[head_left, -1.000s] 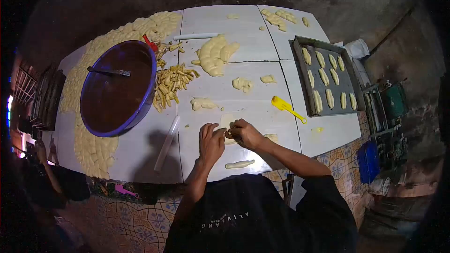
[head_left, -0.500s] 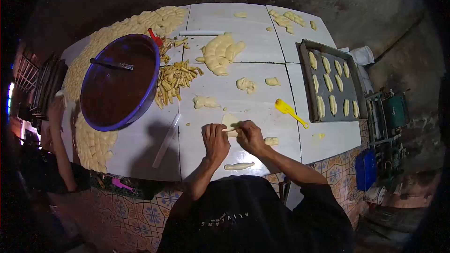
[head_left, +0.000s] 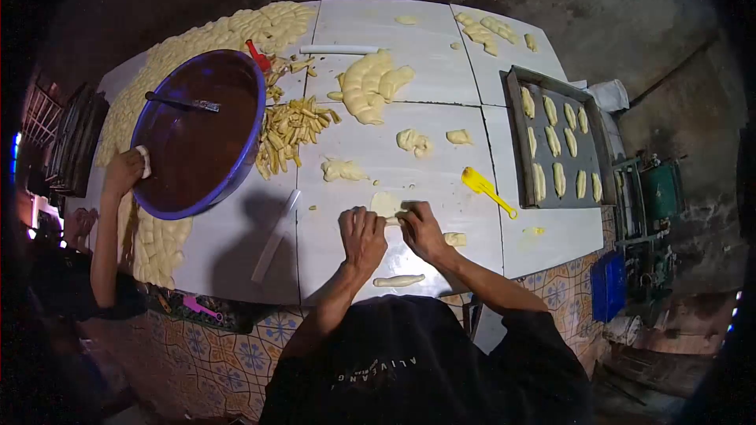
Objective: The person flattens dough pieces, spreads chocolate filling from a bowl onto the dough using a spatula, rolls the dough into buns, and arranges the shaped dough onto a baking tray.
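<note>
A flattened piece of dough (head_left: 385,203) lies on the table, its near edge curled into a small roll between my hands. My left hand (head_left: 365,238) has its curled fingers at the left end of this roll. At the right end my right hand (head_left: 424,231) pinches it, fingertips and thumb closed. Closer to my body rests a finished-looking dough roll (head_left: 398,280). Just right of my right hand sits a small dough piece (head_left: 454,239). The undersides of my fingers are hidden.
A yellow scraper (head_left: 484,186) and a tray of shaped dough (head_left: 561,206) are at right. At left, a co-worker's hand (head_left: 124,171) holds dough beside a purple basin (head_left: 260,138) of brown filling. Sliced yellow pieces (head_left: 287,134) and a white rolling pin (head_left: 277,234) lie between.
The dough's near edge is rolled up further under my fingers, my hands staying nearly in place. The co-worker's hand has moved right, to the basin's rim, with a piece of dough.
</note>
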A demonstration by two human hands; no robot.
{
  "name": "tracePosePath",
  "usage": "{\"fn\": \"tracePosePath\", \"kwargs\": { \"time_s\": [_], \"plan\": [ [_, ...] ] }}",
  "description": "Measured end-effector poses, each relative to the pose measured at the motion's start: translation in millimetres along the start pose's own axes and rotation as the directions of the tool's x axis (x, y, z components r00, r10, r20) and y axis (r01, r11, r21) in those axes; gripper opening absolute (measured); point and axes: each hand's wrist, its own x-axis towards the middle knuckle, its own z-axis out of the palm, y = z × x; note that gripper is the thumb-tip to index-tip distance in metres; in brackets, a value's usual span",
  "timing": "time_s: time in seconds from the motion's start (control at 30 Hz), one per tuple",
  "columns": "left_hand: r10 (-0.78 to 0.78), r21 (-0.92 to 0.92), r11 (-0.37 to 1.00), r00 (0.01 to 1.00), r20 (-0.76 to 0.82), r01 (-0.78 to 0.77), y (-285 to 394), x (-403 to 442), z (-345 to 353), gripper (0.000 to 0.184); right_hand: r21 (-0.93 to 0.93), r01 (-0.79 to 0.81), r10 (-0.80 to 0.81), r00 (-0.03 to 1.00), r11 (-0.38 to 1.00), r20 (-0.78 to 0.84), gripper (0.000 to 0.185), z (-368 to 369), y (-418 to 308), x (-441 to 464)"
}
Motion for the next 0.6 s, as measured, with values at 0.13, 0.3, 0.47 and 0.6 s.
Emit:
{"fn": "tracePosePath", "kwargs": {
  "time_s": [0.13,0.3,0.47,0.6],
  "plan": [
    [-0.196,0.026,0.981,0.965,0.176,0.195,21.9,-7.3,-16.8,0.053,-0.065,-0.015,0.015,1.000,0.998,-0.003,0.035,-12.1,-20.7,4.2],
    [-0.330,0.134,0.944,0.871,0.363,0.302,3.0,19.5,8.4,0.071,-0.352,-0.153,0.191,0.979,0.923,0.076,0.065,21.8,-7.3,25.8],
    [-0.500,0.053,0.863,0.835,0.232,0.502,-31.0,87.1,37.0,0.068,-0.264,-0.290,0.257,0.954,0.920,-0.151,0.057,23.9,21.6,106.2],
    [-0.328,0.028,0.943,0.912,0.246,0.331,-36.4,61.8,26.1,0.069,-0.185,-0.189,0.169,0.979,0.964,-0.116,0.056,-14.3,0.8,95.6]
  ]
}}
